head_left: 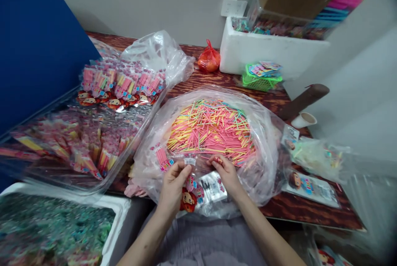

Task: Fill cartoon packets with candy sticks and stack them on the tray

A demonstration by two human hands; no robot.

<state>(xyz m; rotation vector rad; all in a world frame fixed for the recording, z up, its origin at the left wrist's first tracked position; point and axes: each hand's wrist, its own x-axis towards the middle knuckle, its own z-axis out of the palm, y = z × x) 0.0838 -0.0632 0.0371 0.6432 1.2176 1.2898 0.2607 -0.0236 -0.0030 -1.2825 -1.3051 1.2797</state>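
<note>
My left hand (173, 185) is closed on a small clear packet (190, 189) printed with a cartoon face, pinching its top edge. My right hand (226, 172) pinches the other side of the same packet's top, fingers closed. Just beyond both hands lies a big clear plastic bag (266, 142) holding a heap of thin coloured sticks (211, 127) in pink, yellow and green. One filled packet of pink sticks (163, 158) rests on the bag to the left of my left hand.
A clear bag of several filled packets (102, 113) lies at left on the wooden table (310, 210). White foam boxes (266, 49), a green basket (260, 81), an orange bag (209, 60), a paper cup (304, 119) and empty packets (313, 187) stand around.
</note>
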